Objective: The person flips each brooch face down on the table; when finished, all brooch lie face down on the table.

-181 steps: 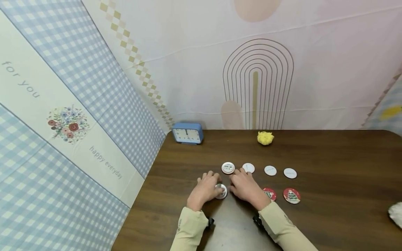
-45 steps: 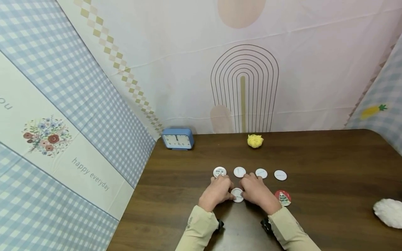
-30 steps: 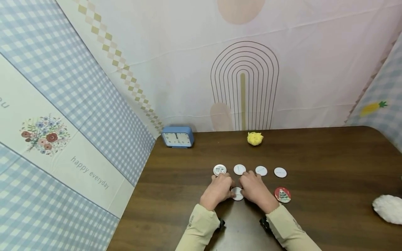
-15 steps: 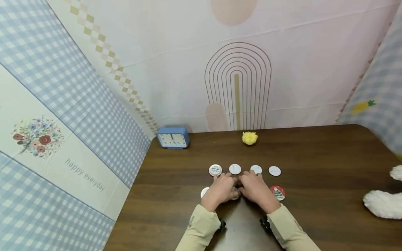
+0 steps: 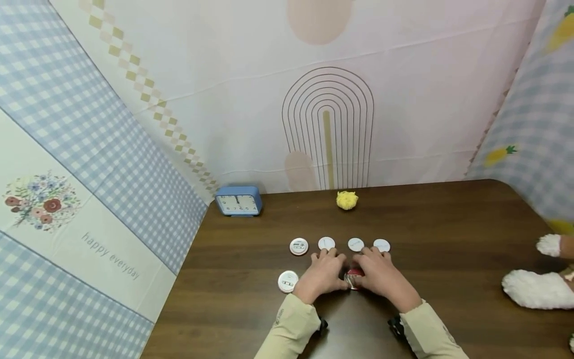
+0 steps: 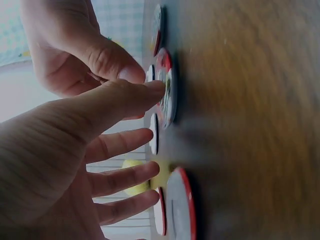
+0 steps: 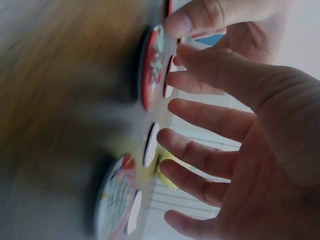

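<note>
A round red pin badge [image 5: 355, 278], printed side up with green and white on it, lies on the table between my hands. My left hand [image 5: 324, 275] has its thumb tip right at the badge's edge, its fingers spread. Beside it on the right, my right hand [image 5: 381, 275] holds its fingers apart over the badge, thumb close to the rim. In the right wrist view another printed badge [image 7: 117, 200] lies by the right fingers; the right hand hides it in the head view. A white badge back [image 6: 180, 205] shows below the left fingers in the left wrist view.
Behind the hands runs a row of white-backed badges, including one with a pin [image 5: 299, 246]. Another badge, pin up [image 5: 288, 281], lies left of the left wrist. A blue clock [image 5: 239, 201] and yellow fluffy ball [image 5: 347, 200] stand behind. White plush limbs [image 5: 535, 289] lie at right.
Both hands have moved right along the front row, from a white-backed badge to a red one. The view has turned right, and a pin-up badge has come out from behind the left hand.
</note>
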Demonstrator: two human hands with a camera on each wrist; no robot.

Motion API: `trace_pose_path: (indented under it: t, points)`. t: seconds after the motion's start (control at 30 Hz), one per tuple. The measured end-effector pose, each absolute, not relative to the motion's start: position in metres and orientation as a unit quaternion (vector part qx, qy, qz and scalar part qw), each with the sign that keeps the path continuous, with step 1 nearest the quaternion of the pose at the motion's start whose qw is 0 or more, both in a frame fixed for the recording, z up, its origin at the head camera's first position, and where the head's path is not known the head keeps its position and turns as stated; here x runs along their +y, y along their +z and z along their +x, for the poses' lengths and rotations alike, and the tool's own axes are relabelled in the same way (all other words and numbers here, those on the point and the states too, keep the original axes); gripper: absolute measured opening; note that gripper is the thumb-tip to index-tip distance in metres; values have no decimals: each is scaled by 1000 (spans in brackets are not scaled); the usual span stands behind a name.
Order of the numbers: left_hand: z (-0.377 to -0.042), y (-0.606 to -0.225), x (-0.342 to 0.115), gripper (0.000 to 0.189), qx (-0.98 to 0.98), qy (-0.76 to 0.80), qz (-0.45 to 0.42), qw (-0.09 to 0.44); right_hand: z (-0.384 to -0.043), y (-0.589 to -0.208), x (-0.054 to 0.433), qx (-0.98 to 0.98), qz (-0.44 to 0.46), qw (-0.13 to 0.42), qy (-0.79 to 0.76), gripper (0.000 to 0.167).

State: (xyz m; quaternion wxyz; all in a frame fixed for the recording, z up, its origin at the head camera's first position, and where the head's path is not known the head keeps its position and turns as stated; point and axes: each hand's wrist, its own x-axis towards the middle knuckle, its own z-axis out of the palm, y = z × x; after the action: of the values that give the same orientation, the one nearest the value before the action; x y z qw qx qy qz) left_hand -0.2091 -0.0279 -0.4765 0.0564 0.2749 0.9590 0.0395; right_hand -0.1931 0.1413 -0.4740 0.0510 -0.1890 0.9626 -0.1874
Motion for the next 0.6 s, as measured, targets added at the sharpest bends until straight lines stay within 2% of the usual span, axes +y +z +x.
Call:
trace_pose_path:
  t: [0.27, 0.6]
  points:
    - [-206, -482, -23, 43, 959, 40, 275, 52, -191, -477, 148, 960, -200, 61, -188, 35]
    - [-204, -480, -22, 36, 954, 41, 293, 50, -189, -478, 151, 957, -209, 61, -193, 30]
